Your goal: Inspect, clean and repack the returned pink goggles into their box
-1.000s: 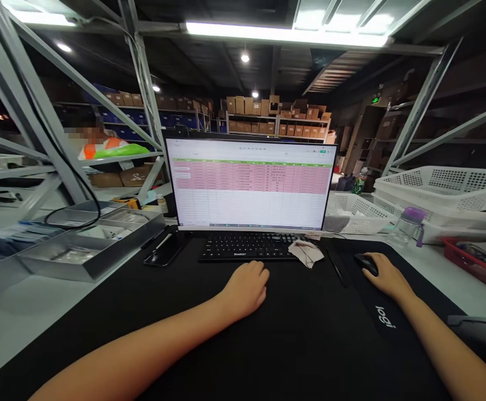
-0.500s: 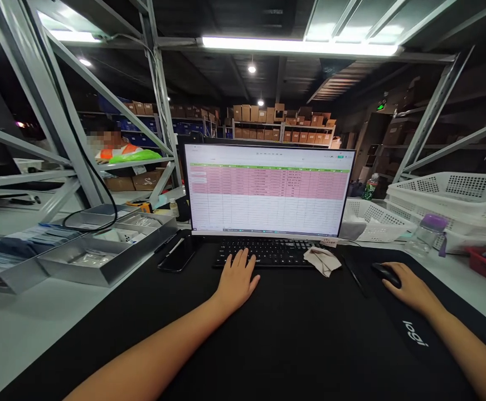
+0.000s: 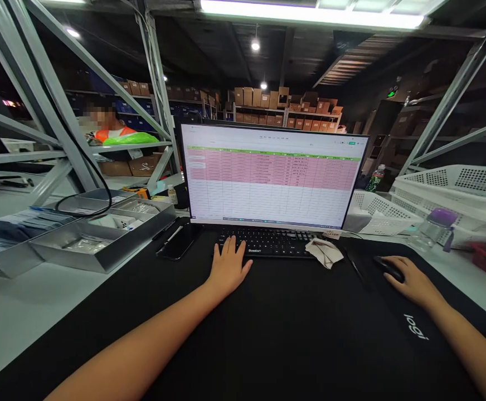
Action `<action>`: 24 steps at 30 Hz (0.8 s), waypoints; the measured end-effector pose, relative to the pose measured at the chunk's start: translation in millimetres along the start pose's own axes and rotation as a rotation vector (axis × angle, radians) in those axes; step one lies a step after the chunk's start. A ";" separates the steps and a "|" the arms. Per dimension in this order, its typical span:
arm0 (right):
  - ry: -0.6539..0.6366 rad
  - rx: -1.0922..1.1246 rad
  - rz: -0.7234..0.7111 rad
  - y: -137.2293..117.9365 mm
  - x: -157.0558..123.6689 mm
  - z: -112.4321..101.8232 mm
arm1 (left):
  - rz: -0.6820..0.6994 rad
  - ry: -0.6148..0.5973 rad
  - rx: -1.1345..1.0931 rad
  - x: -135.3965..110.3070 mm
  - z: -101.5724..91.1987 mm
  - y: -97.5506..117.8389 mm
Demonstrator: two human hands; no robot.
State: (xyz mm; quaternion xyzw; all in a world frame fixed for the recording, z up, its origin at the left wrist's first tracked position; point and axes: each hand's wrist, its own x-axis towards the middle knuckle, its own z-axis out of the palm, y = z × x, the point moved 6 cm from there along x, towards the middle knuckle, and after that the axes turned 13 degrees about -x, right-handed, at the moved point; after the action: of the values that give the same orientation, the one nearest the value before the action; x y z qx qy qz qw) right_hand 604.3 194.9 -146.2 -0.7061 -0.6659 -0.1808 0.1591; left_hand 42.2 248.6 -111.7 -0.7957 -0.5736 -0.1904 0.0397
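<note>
My left hand (image 3: 228,264) lies flat with its fingers stretched onto the left end of the black keyboard (image 3: 268,244). My right hand (image 3: 410,280) is curled over a black mouse (image 3: 388,267) on the black desk mat (image 3: 293,328). Behind the keyboard a monitor (image 3: 270,175) shows a spreadsheet with pink and green rows. A crumpled white cloth (image 3: 325,252) lies at the keyboard's right end. A black phone (image 3: 179,243) with a pen lies left of the keyboard.
Metal trays (image 3: 101,236) with small packets stand at the left under slanted steel shelf struts (image 3: 54,111). White plastic baskets (image 3: 447,186) and a clear bottle with a purple cap (image 3: 433,228) sit at the right. A person in an orange vest (image 3: 109,133) is behind the left shelving.
My left hand moved from the mat forward and left onto the keyboard's left keys. My right hand stayed on the mouse. The view shifted slightly.
</note>
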 end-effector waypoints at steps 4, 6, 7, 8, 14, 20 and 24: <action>-0.010 0.009 -0.019 6.2 0.9 7.9 | -0.020 -0.002 0.020 1.9 -1.8 -4.6; -0.005 0.019 -0.020 7.5 1.3 9.4 | -0.020 -0.007 0.022 1.8 -1.3 -4.8; -0.001 0.022 -0.019 7.6 1.3 9.5 | -0.018 -0.007 0.021 1.7 -0.9 -4.7; 0.003 0.024 -0.017 7.4 1.3 9.1 | -0.017 -0.006 0.019 1.5 -0.5 -4.7; -0.009 0.006 -0.021 4.9 -0.5 7.7 | -0.020 0.012 0.013 1.4 1.9 -5.3; -0.004 0.025 -0.005 6.6 -0.3 7.7 | -0.013 0.016 0.003 1.8 1.5 -3.7; -0.009 0.043 -0.018 14.5 -0.1 12.7 | -0.014 0.019 -0.016 0.3 2.2 -3.9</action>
State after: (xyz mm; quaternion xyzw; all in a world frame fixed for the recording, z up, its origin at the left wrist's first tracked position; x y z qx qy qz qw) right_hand 619.2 199.8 -157.3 -0.6972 -0.6767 -0.1648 0.1696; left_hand 39.2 250.8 -114.3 -0.7901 -0.5773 -0.2029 0.0373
